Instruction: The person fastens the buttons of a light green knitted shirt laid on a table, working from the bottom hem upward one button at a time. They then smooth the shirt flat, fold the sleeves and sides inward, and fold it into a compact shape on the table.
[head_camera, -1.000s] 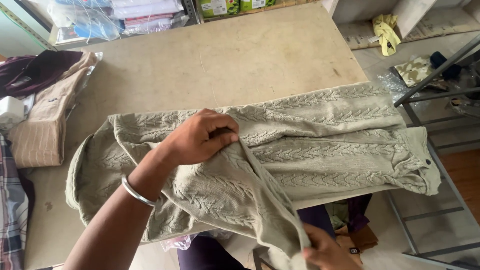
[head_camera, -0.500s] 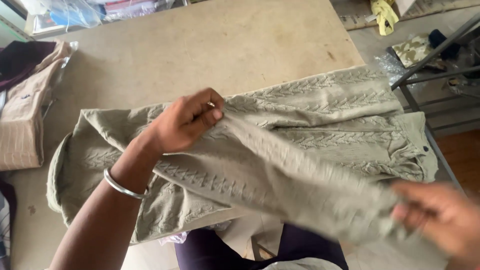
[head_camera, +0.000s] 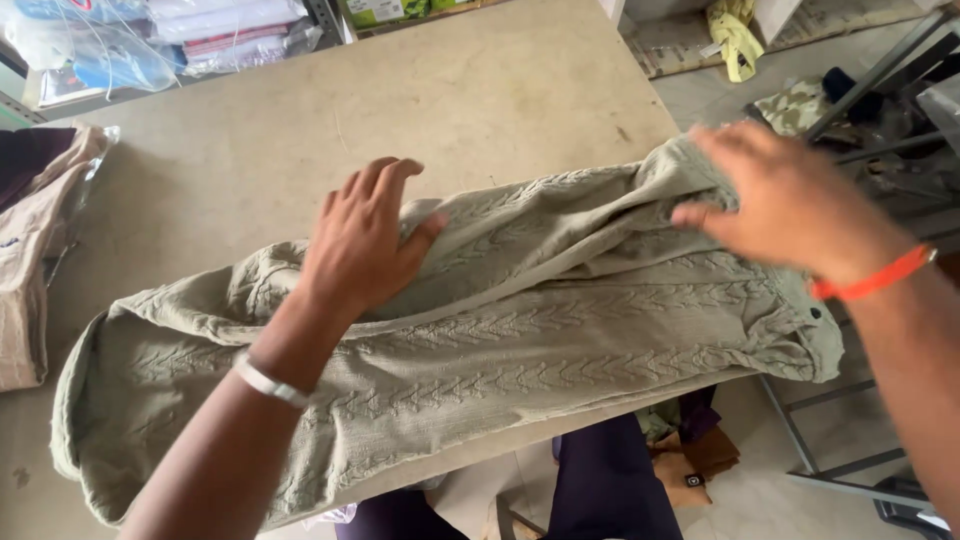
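Both hands (head_camera: 365, 235) now flat on garment (head_camera: 560, 320), fold laid

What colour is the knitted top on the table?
The knitted top is pale sage green with a raised braided pattern, seen in the head view.

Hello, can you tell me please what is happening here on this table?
A person is handling a pale green knitted garment spread across a beige table. The left hand presses flat on the middle of the fabric, while the right hand pinches a folded-over layer near the garment's right end. One part lies doubled over the rest, and the right end hangs past the table edge. A beige folded garment in a clear bag lies at the left side.
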